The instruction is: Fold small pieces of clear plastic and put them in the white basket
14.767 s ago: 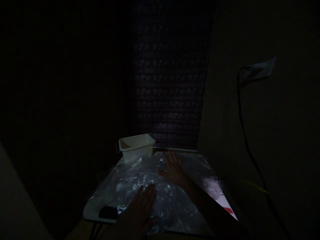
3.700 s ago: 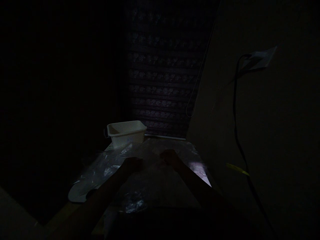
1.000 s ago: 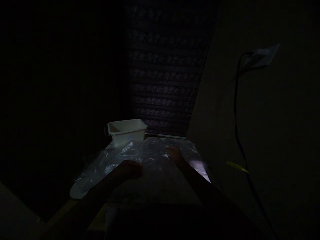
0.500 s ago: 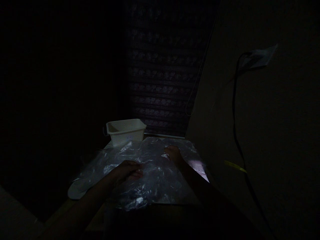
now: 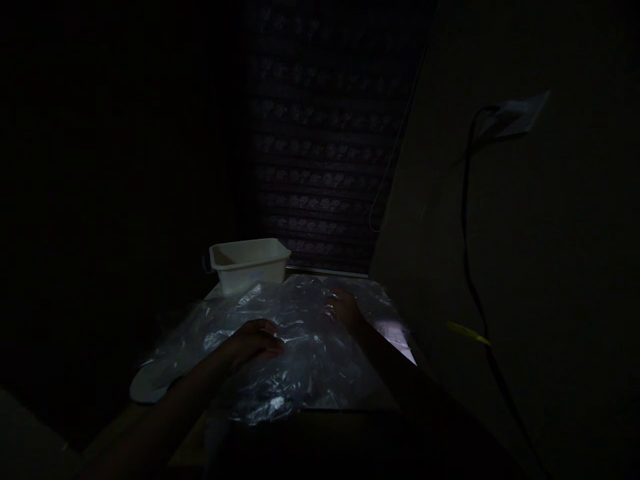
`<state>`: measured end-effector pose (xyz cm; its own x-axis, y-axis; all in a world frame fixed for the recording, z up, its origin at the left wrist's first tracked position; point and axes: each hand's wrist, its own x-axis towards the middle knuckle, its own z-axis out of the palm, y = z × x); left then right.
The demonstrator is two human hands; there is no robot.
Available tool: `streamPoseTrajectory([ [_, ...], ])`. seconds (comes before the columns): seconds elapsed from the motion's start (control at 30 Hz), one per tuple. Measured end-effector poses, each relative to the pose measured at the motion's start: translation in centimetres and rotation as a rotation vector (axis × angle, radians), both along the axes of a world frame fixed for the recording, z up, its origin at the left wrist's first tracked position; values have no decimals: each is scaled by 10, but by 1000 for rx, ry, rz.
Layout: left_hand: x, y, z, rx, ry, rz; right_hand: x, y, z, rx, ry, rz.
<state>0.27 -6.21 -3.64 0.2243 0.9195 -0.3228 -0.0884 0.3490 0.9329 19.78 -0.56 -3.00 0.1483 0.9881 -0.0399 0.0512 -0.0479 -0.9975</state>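
A large sheet of thin clear plastic, crumpled and shiny, is spread over the table. My left hand is over its middle, fingers curled in and closed on a fold of it. Farther back and to the right, my right hand is also closed on the plastic, its fingertips partly hidden in the dark. The light is very dim, so fine detail at both hands is hard to make out.
A white plastic tub stands at the back left of the table. Behind hangs a patterned blind. Along the right wall a dark cable with a yellow tie runs down from a wall socket.
My left hand has turned slightly, its fingers curling more over the plastic. My right hand has barely shifted. The view has moved a little.
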Motion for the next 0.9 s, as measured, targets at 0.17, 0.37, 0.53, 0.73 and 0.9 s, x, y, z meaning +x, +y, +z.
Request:
streamPoseTrajectory([
  [0.17,4,2,3,-46,12,51,1,2,-6,41,7,52],
  [0.37,4,1,0,-10,-2,17,2,2,-5,15,178,121],
  [0.53,4,0,-2,34,15,-5,2,2,-7,15,204,229],
  [0.73,5,-3,4,4,44,-44,4,4,-9,7,243,271],
  [0.9,8,0,9,-54,-51,139,7,-1,-1,35,201,314],
])
